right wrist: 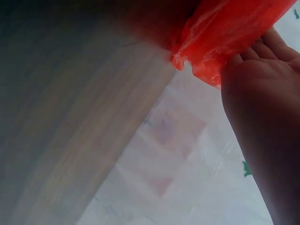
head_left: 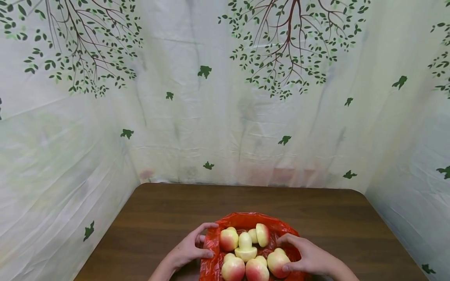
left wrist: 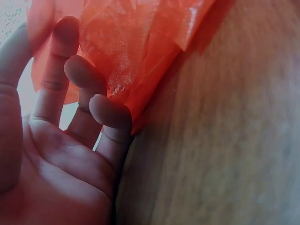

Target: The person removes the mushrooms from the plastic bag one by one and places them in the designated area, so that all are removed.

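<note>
We see a red plastic bag [head_left: 247,217] at the near edge of the view, lying on the brown table [head_left: 246,199], its mouth spread wide around six mushroom-shaped pieces in pale yellow and pink. Inside it, one upturned piece [head_left: 246,249] sits at the middle with its stem up, one tilted piece [head_left: 263,235] lies at the far right, another piece [head_left: 229,239] at the far left, and three more line the near side. Our left hand [head_left: 188,248] is at the bag's left rim, thumb and forefinger well apart and the other fingers loosely curved against the plastic; we see no firm pinch there. Our right hand [head_left: 311,253] is at the right, thumb beside the rightmost piece [head_left: 277,263] and forefinger bent over the bag; the fingertips are partly hidden, so we cannot tell whether it grips the plastic, that piece or neither. We judge the step in hand to be steadying or arranging the bag around its contents. The next move, as we read it, calls for even support of both sides, so that the thin rim does not fold over the pieces.
</note>
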Available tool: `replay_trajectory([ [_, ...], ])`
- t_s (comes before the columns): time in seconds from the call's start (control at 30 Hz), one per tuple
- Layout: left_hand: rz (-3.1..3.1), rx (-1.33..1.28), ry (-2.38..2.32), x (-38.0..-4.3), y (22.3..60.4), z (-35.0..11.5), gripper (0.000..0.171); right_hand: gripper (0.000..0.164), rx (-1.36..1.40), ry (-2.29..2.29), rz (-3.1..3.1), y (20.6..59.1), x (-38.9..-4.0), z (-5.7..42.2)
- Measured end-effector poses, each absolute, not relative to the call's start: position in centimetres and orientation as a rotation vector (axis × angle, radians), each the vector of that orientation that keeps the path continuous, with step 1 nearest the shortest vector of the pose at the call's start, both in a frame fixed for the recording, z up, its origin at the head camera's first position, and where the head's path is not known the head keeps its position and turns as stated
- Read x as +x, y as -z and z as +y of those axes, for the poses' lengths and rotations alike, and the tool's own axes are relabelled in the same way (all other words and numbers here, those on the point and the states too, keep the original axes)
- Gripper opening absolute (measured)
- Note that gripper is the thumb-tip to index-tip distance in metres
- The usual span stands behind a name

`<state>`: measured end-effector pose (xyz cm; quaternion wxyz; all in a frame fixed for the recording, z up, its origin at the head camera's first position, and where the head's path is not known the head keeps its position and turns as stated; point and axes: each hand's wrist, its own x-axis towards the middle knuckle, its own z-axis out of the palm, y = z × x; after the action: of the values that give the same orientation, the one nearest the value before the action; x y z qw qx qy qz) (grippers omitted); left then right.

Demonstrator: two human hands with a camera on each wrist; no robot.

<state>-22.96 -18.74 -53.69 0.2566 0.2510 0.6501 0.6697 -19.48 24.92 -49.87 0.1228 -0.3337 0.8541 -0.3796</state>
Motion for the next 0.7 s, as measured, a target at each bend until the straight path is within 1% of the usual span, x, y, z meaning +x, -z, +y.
replay_trajectory([
  [0.2, 1.779, 0.671, -1.819, -23.19, 53.24, -18.67, 0.074, 0.043, -1.040, 1.088, 2.517, 50.08, -20.17, 24.92],
  [0.37, 1.793, 0.669, -1.811, -23.14, 53.28, -18.79, 0.075, 0.042, -1.028, 1.100, 2.511, 50.43, -20.41, 24.91],
  [0.7, 1.759, 0.659, -1.827, -22.85, 53.76, -18.59, 0.075, 0.044, -0.996, 1.246, 2.465, 50.72, -19.92, 25.17],
])
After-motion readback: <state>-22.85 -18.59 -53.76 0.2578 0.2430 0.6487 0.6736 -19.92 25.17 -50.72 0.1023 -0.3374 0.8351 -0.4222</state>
